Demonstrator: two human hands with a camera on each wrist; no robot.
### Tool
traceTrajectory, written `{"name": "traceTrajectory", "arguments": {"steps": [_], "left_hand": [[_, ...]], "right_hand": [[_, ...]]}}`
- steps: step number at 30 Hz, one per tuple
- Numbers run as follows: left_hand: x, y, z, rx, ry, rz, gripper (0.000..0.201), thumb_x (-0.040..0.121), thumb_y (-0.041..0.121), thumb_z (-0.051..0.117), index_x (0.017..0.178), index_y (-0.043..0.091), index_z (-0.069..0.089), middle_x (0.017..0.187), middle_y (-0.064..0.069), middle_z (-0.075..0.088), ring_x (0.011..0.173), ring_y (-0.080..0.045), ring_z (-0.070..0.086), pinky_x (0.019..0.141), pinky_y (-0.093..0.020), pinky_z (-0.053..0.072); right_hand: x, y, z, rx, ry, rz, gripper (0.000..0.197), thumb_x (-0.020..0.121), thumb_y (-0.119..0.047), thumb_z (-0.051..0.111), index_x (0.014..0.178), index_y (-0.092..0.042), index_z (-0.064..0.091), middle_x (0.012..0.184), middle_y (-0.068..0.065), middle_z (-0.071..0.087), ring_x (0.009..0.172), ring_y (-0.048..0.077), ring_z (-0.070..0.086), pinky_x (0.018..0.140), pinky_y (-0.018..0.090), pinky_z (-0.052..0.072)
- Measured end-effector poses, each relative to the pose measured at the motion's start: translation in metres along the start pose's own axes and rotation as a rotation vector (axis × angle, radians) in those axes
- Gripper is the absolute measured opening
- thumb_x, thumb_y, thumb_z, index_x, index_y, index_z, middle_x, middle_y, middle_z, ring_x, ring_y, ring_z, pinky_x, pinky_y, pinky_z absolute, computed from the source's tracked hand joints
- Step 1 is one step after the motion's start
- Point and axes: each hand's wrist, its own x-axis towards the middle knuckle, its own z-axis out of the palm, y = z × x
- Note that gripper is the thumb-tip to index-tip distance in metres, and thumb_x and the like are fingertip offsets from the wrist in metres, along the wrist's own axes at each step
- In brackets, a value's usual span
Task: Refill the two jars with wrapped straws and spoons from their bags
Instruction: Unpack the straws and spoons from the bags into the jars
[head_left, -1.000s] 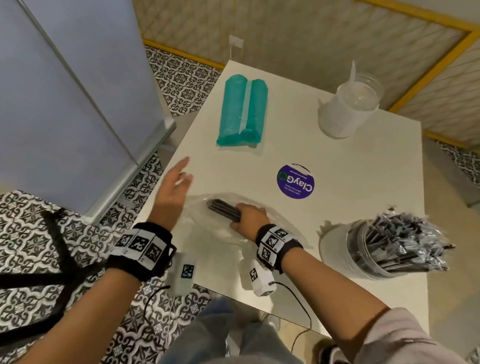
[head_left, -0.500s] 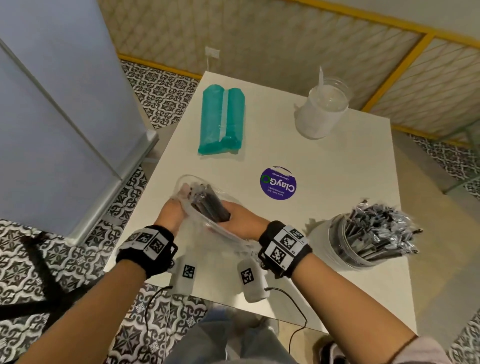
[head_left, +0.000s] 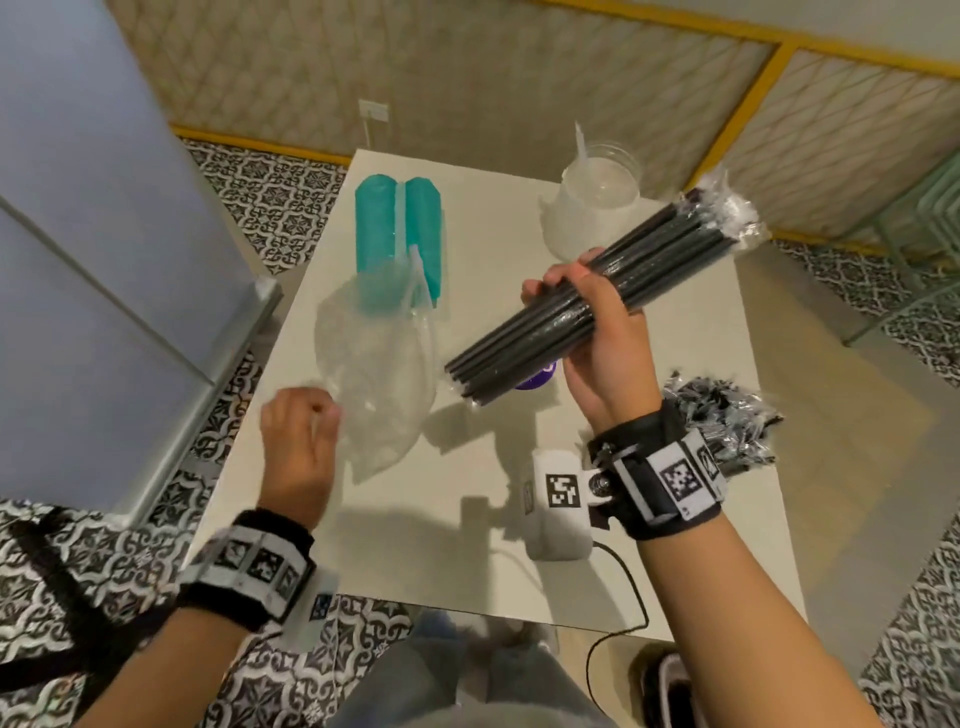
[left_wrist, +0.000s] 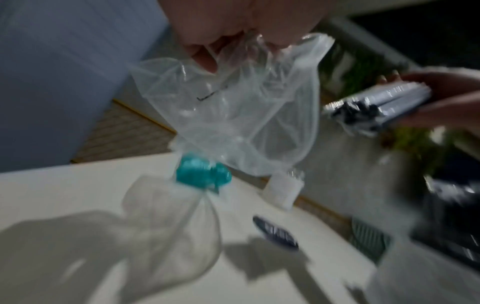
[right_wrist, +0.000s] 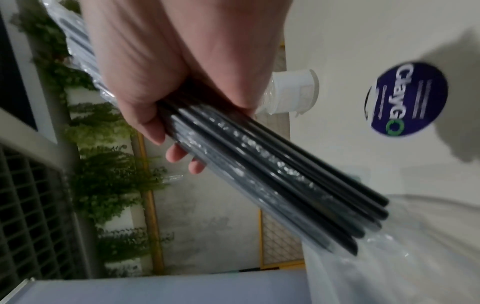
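Observation:
My right hand (head_left: 566, 283) grips a bundle of black wrapped straws (head_left: 597, 306) in mid-air above the white table (head_left: 519, 545), the bundle slanting up to the right. In the right wrist view the fingers curl round the straws (right_wrist: 272, 176). My left hand (head_left: 324, 415) pinches a limp clear plastic bag (head_left: 374, 374) that looks empty; its fingers (left_wrist: 205, 59) bunch the bag's (left_wrist: 233, 115) edge. A jar crammed with wrapped straws (head_left: 727, 415) stands at the right edge, partly behind my right wrist. A clear jar (head_left: 592, 202) with one white item in it stands at the far right.
A teal bag (head_left: 400, 234) lies at the far left of the table, partly behind the clear bag. A round purple sticker (right_wrist: 407, 98) is on the table's middle. A grey cabinet (head_left: 104, 260) stands close on the left. Patterned floor surrounds the table.
My right hand has drawn the straw bundle out of the clear bag and lifted it up to the right. My left hand keeps hold of the emptied bag, now raised off the table.

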Motion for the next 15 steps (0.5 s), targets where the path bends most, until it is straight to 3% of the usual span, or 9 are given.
{"name": "traceTrajectory", "arguments": {"steps": [3,4,6,9,12,15], "left_hand": [[-0.042,-0.030,0.024,0.190,-0.238,0.051,0.036,0.098,0.037,0.030,0.087,0.012,0.053,0.089,-0.012,0.057,0.089,-0.022,0.048,0.081,-0.031,0.031],[-0.053,-0.045,0.030,0.259,-0.338,0.008,0.044,0.098,0.045,0.027,0.086,0.014,0.056,0.091,-0.012,0.061,0.090,-0.028,0.054,0.081,-0.032,0.032],[-0.068,-0.062,0.034,0.359,-0.498,-0.124,0.043,0.089,0.053,0.033,0.083,0.021,0.061,0.095,-0.007,0.063,0.090,-0.035,0.058,0.079,-0.039,0.039],[-0.074,-0.048,0.035,0.382,-0.464,-0.191,0.043,0.070,0.050,0.041,0.095,0.022,0.061,0.106,-0.005,0.060,0.101,-0.032,0.054,0.085,-0.044,0.038],[-0.063,-0.004,0.037,0.254,-0.361,-0.186,0.052,0.067,0.051,0.042,0.111,0.024,0.050,0.120,-0.002,0.050,0.116,-0.025,0.041,0.096,-0.037,0.025],[-0.046,0.056,0.060,0.007,-0.424,-0.109,0.052,0.065,0.057,0.051,0.113,0.041,0.040,0.125,0.003,0.041,0.119,-0.018,0.034,0.099,-0.028,0.025]], "right_hand": [[-0.013,0.004,-0.012,-0.098,0.068,0.042,0.013,0.090,0.000,0.053,0.086,-0.012,0.055,0.069,0.003,0.061,0.072,0.023,0.064,0.083,0.038,0.055],[-0.018,0.005,-0.015,-0.103,0.082,0.056,0.014,0.092,0.002,0.052,0.086,-0.011,0.054,0.068,0.003,0.060,0.069,0.022,0.063,0.077,0.035,0.057],[-0.027,0.006,-0.023,-0.096,0.110,0.080,0.014,0.092,0.005,0.050,0.088,-0.009,0.052,0.066,0.005,0.058,0.068,0.023,0.059,0.070,0.031,0.057],[-0.041,-0.002,-0.036,-0.163,0.147,0.082,0.010,0.088,0.001,0.056,0.090,-0.009,0.056,0.070,0.005,0.059,0.075,0.028,0.056,0.076,0.034,0.056],[-0.060,-0.022,-0.049,-0.251,0.118,0.069,0.012,0.087,0.001,0.054,0.087,-0.011,0.059,0.065,0.005,0.057,0.075,0.030,0.055,0.075,0.035,0.054],[-0.082,-0.052,-0.067,-0.374,0.020,0.046,0.013,0.083,-0.004,0.056,0.086,-0.015,0.061,0.064,0.003,0.058,0.069,0.029,0.059,0.075,0.039,0.053]]}}
